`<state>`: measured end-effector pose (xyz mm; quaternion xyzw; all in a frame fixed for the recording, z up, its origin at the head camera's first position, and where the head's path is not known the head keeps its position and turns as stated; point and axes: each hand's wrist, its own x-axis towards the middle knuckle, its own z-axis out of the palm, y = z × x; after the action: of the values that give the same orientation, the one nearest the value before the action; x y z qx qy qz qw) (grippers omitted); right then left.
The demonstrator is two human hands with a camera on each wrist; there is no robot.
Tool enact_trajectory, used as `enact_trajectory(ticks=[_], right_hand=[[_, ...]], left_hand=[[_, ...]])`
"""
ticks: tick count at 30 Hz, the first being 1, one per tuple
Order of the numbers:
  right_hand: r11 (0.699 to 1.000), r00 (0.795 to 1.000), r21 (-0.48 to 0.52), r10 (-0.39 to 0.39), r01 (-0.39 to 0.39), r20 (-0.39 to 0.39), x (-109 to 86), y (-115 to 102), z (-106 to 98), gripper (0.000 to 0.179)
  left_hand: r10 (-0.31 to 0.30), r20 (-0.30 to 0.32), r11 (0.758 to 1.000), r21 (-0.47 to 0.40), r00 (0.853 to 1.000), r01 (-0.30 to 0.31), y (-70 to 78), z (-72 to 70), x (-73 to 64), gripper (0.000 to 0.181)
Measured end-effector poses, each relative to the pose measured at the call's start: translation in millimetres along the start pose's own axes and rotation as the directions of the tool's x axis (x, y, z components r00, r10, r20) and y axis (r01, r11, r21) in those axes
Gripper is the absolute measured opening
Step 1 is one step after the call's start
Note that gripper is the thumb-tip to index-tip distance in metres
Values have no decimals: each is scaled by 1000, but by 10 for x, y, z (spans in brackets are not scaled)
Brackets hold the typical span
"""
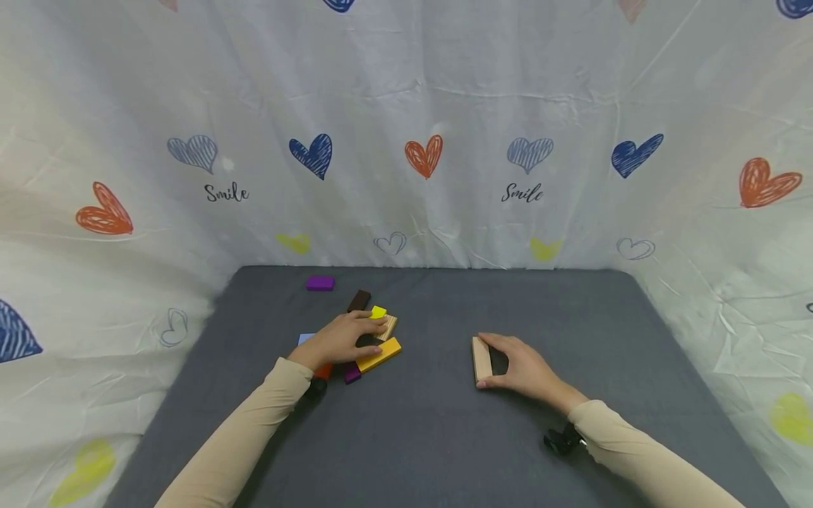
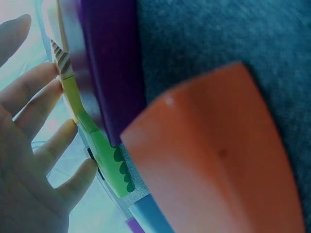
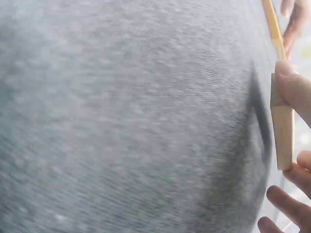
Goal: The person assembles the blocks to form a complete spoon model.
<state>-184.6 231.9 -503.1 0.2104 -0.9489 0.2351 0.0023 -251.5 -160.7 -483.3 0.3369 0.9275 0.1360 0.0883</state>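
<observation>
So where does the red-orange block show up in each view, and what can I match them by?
Head: the red-orange block is left of centre, partly hidden, just below the left hand.
Left wrist: the red-orange block looms large at lower right.
Right wrist: not in it.
Shared landmark: the left hand, left of centre in the head view, at the left edge in left wrist, in the upper right corner in right wrist.

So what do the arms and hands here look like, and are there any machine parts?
They're a person's: the left hand and right hand wear no gloves. The left sleeve and right sleeve are long, plain beige. A small black device shows at the right wrist; its details are too small to tell.
</observation>
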Motion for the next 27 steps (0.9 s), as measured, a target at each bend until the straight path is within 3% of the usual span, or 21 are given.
enact_trajectory(ticks=[27], right_hand=[[998, 998, -34, -62, 62, -7, -83, 8, 91, 93]], left_hand=[[-14, 26, 1000, -14, 1000, 14, -12, -11, 10, 56]])
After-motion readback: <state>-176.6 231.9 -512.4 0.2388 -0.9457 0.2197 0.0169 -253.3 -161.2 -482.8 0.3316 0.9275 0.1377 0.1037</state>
